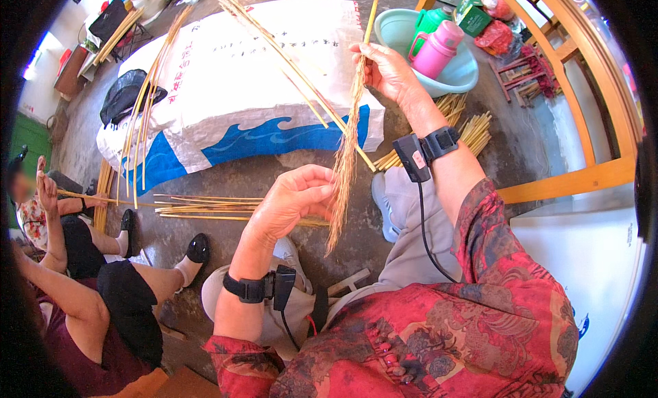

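Note:
My right hand [384, 72] grips a long yellow stalk [371, 18] upright, with its frayed, tan bristly head [343, 182] hanging down below the fingers. My left hand [297, 196] is at the lower part of that head, with curled fingers closed on its fibres. Beyond my hands, a white cloth sheet [274, 90] with a blue wave border carries several long stalks [277, 62] and a black bag [127, 100]. More loose stalks [205, 207] lie on the concrete floor beneath my left hand.
Co-workers [89, 305] sit to my left, one holding a stalk. A basin [445, 83] with pink [435, 52] and green flasks stands ahead right, beside cut-stalk bundles [469, 131]. A wooden frame [589, 172] and white panel [572, 275] flank my right side; a small wooden piece [349, 281] lies below.

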`<state>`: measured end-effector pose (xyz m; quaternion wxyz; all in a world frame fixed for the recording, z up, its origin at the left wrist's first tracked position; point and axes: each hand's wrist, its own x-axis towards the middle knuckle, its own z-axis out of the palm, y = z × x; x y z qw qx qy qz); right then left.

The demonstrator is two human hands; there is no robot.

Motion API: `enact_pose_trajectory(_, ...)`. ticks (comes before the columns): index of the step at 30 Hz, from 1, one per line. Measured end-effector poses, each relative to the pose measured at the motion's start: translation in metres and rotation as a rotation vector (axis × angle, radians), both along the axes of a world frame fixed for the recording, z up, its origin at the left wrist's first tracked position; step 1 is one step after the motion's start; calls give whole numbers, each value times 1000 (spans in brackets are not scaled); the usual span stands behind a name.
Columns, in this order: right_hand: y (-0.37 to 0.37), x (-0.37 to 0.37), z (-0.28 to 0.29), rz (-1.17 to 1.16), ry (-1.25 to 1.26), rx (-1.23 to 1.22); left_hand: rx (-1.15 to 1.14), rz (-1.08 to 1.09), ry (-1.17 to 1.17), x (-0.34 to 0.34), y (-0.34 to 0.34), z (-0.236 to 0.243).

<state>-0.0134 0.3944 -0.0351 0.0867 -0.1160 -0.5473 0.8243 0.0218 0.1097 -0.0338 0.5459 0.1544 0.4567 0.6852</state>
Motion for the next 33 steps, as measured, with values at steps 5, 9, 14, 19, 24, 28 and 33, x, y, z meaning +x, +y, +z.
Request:
enact_pose_trajectory(5, -2, 0, 1, -17, 7, -8, -8, 2, 2, 0, -1, -1)
enact_pose_trajectory(9, -1, -1, 0, -12, 20, -24, -34, 2, 40, -1, -1, -4)
enact_pose_trajectory(14, -7, -2, 2, 5, 70, -155, -35, 38, 187, 1, -1, -6)
enact_pose_trajectory(19, -13, -3, 5, 18, 47, -96, -92, -40, 176, 2, -2, -6)
enact_pose_trajectory(24, -11, 0, 5, 127, 42, -83, -25, -58, 149, 3, -2, -1)
enact_pose_trajectory(28, -22, 2, 12, 124, 18, -68, -19, 14, 45, 0, -2, -5)
enact_pose_trajectory(33, -17, 2, 11, 216, 27, -60, 50, 38, -57, 2, 5, -13)
